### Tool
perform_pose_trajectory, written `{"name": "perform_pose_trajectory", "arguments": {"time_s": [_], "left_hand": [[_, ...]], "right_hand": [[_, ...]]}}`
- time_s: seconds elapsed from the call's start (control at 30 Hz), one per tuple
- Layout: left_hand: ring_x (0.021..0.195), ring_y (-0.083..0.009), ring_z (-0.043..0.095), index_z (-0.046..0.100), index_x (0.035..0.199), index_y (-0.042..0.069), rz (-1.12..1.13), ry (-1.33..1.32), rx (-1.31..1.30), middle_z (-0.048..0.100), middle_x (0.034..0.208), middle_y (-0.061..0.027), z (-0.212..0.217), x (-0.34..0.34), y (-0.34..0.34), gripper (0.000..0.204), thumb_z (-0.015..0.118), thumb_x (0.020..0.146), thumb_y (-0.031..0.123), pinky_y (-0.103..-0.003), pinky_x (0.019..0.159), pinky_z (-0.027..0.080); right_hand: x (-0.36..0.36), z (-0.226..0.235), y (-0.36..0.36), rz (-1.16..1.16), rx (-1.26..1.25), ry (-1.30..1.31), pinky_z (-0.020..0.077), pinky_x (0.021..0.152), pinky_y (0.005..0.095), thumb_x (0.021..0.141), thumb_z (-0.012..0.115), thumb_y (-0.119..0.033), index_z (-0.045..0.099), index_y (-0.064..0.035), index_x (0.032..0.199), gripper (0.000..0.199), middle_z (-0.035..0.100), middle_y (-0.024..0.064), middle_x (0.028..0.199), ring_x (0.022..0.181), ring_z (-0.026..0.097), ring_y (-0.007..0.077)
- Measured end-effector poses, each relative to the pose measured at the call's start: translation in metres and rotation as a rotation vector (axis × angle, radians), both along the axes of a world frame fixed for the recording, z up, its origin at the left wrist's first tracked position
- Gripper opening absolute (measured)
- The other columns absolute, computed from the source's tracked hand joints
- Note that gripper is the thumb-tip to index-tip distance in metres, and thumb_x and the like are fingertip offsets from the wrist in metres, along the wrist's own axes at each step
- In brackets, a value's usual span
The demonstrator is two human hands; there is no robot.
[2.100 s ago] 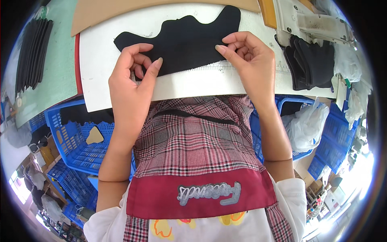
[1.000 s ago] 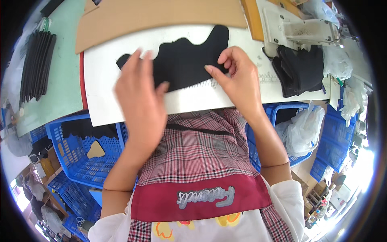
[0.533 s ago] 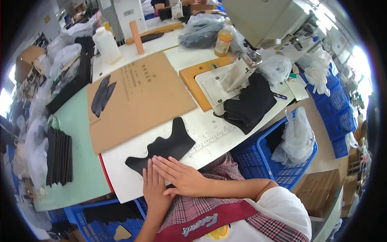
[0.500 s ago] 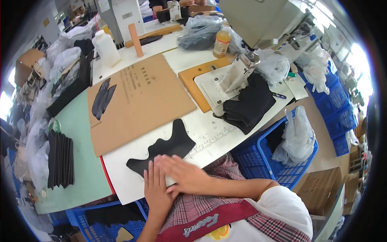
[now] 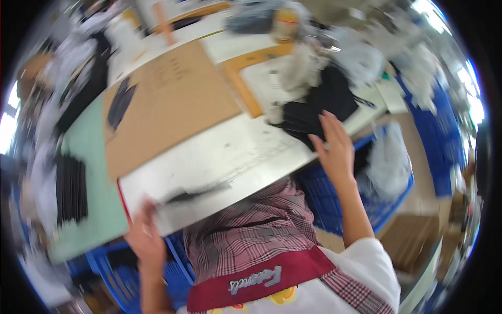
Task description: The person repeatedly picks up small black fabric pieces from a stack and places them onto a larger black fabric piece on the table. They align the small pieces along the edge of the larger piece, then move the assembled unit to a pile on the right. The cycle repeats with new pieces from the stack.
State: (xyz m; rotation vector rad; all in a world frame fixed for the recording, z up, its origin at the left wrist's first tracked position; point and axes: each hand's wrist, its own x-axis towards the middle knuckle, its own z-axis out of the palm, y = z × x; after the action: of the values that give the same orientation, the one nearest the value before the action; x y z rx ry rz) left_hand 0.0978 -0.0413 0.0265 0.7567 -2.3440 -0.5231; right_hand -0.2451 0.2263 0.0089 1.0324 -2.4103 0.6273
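Over the near left corner of the white table, my left hand is smeared by motion, its fingertips closed at the end of a thin black cut piece. That piece is blurred and seen nearly edge-on, stretching right from the fingers. My right hand is open, thumb and fingers apart, at the near edge of a stack of black cut pieces. The stack lies beside a white sewing machine; whether my fingertips touch it I cannot tell.
A cardboard sheet covers the table's left part, with dark pieces on it. A row of black pieces stands on the green surface at left. Blue baskets sit below the table. A bottle stands behind the machine.
My hands have parted: the left has gone left with the black piece, which lay flat before, and the right has reached right to the stack. The whole view has shifted.
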Motion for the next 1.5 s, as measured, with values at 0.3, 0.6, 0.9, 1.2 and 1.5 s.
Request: {"name": "perform_pose_trajectory", "arguments": {"time_s": [0.3, 0.6, 0.9, 1.2, 1.5], "left_hand": [[0.096, -0.0341, 0.066, 0.067, 0.119, 0.013, 0.746, -0.091, -0.737, 0.07, 0.103, -0.0151, 0.103, 0.093, -0.246, 0.026, 0.052, 0.099, 0.021, -0.038, 0.084, 0.051], [0.116, -0.0358, 0.056, 0.059, 0.122, 0.001, 0.512, -0.111, -0.783, 0.061, 0.123, -0.0179, 0.051, 0.056, -0.225, 0.039, 0.063, 0.093, 0.027, -0.044, 0.1, 0.042], [0.141, -0.0433, 0.029, 0.041, 0.143, -0.002, 0.138, -0.342, -0.252, 0.034, 0.149, -0.03, -0.04, -0.149, -0.255, 0.075, 0.047, 0.096, 0.055, -0.048, 0.117, 0.021], [0.145, -0.0388, 0.023, 0.034, 0.148, 0.003, -0.135, -0.14, -0.199, 0.027, 0.154, -0.027, -0.043, -0.117, -0.109, 0.071, 0.055, 0.095, 0.045, -0.047, 0.118, 0.019], [0.119, -0.0321, 0.05, 0.059, 0.122, 0.002, 0.146, 0.202, 0.334, 0.058, 0.122, -0.0157, -0.02, -0.051, -0.1, 0.03, 0.058, 0.094, 0.015, -0.042, 0.103, 0.038]], "right_hand": [[-0.002, 0.015, -0.005, -0.046, 0.098, 0.025, 0.0505, 0.087, 0.0408, 0.085, 0.073, -0.024, 0.067, -0.0004, 0.111, 0.036, 0.064, 0.012, 0.114, 0.104, 0.061, 0.0323], [-0.005, 0.045, -0.006, -0.141, 0.175, 0.161, 0.0521, 0.082, 0.0388, 0.09, 0.062, -0.008, 0.068, -0.0017, 0.111, 0.023, 0.066, 0.0118, 0.11, 0.097, 0.064, 0.0303], [0.14, 0.016, -0.137, 0.687, 0.319, -0.068, 0.0494, 0.067, 0.0328, 0.075, 0.057, -0.008, 0.056, 0.0098, 0.12, 0.048, 0.056, 0.0118, 0.093, 0.078, 0.054, 0.0244], [0.137, 0.018, -0.165, 0.987, 0.079, -0.227, 0.051, 0.066, 0.032, 0.077, 0.074, -0.028, 0.063, 0.0052, 0.104, 0.044, 0.06, 0.0129, 0.097, 0.082, 0.059, 0.0246], [0.078, 0.015, -0.304, 1.11, -0.006, 0.247, 0.0537, 0.064, 0.0339, 0.073, 0.065, -0.005, 0.064, -0.0002, 0.085, 0.014, 0.065, 0.0115, 0.098, 0.089, 0.064, 0.0236]]}}
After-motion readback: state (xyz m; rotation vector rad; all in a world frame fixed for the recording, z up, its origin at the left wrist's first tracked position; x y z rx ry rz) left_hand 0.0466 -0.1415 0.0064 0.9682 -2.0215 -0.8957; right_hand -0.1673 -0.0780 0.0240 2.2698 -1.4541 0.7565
